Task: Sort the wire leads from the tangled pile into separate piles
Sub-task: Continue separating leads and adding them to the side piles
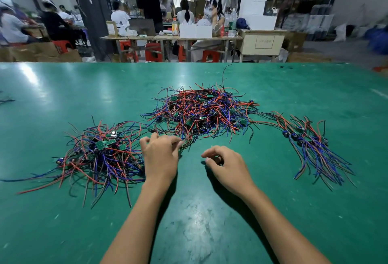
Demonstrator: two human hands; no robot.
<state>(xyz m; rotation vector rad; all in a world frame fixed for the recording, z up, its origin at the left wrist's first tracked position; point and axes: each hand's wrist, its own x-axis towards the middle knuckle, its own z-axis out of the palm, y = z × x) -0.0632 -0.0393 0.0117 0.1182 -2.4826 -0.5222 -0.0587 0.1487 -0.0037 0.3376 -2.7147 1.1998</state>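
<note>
A big tangled pile (201, 112) of red, blue and black wire leads with small green boards lies at the table's middle. A second, looser pile (100, 154) sits to the left. On the right, a row of leads (315, 148) lies with its wires trailing toward me. My left hand (160, 156) is at the near edge of the tangled pile, fingers curled, thumb and forefinger pinching wire ends there. My right hand (225, 165) hovers over bare table beside it, fingers loosely curled, holding nothing.
The green table (199, 221) stretches wide around the piles. A few stray wires (5, 101) lie at the far left edge. Beyond the table's far edge are people seated at benches, red stools and cardboard boxes.
</note>
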